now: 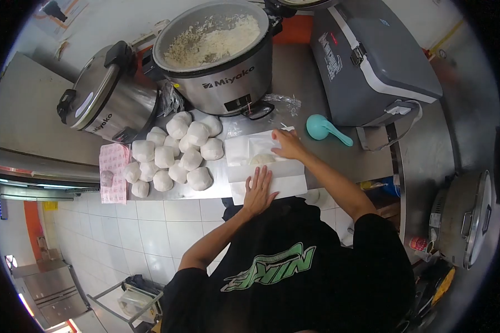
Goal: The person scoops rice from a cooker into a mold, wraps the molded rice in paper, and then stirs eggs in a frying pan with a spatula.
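A white sheet of paper lies on the steel counter in front of the body, with a pale rounded mound on it, perhaps rice. My left hand rests flat on the paper's near part, fingers spread and fingertips just below the mound. At the paper's upper right, my right hand touches its edge with fingers bent; whether they pinch the paper is unclear. Left of the paper sits a pile of several white wrapped bundles. A turquoise scoop lies to the right of my right hand.
An open Miyako cooker full of rice stands behind the bundles, a closed cooker to its left. A grey cooler box occupies the back right. Pink printed paper lies at the left, clear plastic near the open cooker.
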### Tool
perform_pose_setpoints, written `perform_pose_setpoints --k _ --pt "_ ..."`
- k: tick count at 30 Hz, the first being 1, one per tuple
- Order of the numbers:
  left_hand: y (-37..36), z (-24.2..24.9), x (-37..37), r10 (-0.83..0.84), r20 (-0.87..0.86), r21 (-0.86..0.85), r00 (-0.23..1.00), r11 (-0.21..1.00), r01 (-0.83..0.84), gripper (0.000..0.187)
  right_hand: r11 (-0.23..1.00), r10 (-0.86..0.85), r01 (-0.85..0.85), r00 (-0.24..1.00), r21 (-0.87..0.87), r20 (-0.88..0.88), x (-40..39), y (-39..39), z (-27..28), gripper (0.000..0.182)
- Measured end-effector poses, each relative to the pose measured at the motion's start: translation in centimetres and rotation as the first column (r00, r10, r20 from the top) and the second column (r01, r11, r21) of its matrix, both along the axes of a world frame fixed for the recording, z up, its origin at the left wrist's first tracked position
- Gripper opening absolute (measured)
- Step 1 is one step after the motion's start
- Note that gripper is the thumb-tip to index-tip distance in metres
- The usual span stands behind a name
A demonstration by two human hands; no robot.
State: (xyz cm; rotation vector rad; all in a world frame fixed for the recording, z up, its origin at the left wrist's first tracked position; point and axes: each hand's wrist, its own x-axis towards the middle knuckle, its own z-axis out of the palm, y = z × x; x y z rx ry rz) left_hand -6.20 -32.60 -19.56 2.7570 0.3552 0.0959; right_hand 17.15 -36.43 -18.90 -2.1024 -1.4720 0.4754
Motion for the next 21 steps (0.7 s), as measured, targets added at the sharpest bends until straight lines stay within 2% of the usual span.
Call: perform_pose_setpoints --k 1,2,4,6,8,11,14,17,20,21 --pt "0.4 0.3 0.4 -0.001 0.027 -0.028 1.000 1.000 0.002 0.068 0.998 -0.020 0.024 0.998 0.065 -0.060 0.6 0.6 -0.8 0.040" --pt "1.3 -0.1 1.1 0.084 0.056 -0.033 0.995 0.996 -0.082 0.064 0.990 -0.036 0.052 0.992 0.130 -0.120 1.3 1.0 -1.5 0.044" --pt "4.3 -1.6 3.2 0.252 0.100 -0.052 0.963 0.968 -0.247 0.058 0.999 -0.014 0.019 0.991 0.041 -0.135 1.5 1.0 -0.1 0.046" --pt "9.6 -1.7 6.0 0.240 0.212 -0.075 0.947 0.971 -0.229 0.055 1.000 0.007 -0.007 0.988 -0.004 -0.154 1.6 1.0 0.5 0.047" --pt "14.4 -3.8 7.4 0.064 0.102 0.045 0.993 0.997 -0.069 0.054 0.999 0.031 -0.032 0.986 -0.008 -0.166 1.8 0.8 0.6 0.048" --pt "17.0 -0.9 7.5 0.006 -0.208 0.001 0.978 1.000 -0.006 0.053 0.999 -0.004 0.000 0.993 -0.032 -0.116 1.9 0.6 1.3 0.048" --pt "17.6 -1.2 6.3 0.087 -0.054 0.042 0.995 0.995 -0.085 0.053 0.998 0.050 -0.044 0.989 0.045 -0.139 2.6 0.2 0.1 0.047" --pt "18.0 -2.9 6.1 0.169 0.103 -0.014 0.980 0.986 -0.169 0.052 0.998 0.055 -0.051 0.988 0.033 -0.141 2.5 0.2 0.5 0.046" --pt "17.3 -1.8 6.9 0.203 0.001 -0.069 0.979 0.977 -0.203 0.050 0.999 0.046 -0.040 0.978 0.034 -0.201 1.8 0.2 2.1 0.047" --pt "17.7 -2.2 7.2 0.183 0.078 -0.178 0.980 0.970 -0.167 0.046 0.998 0.046 -0.037 0.980 0.048 -0.195 1.6 0.2 2.0 0.047"
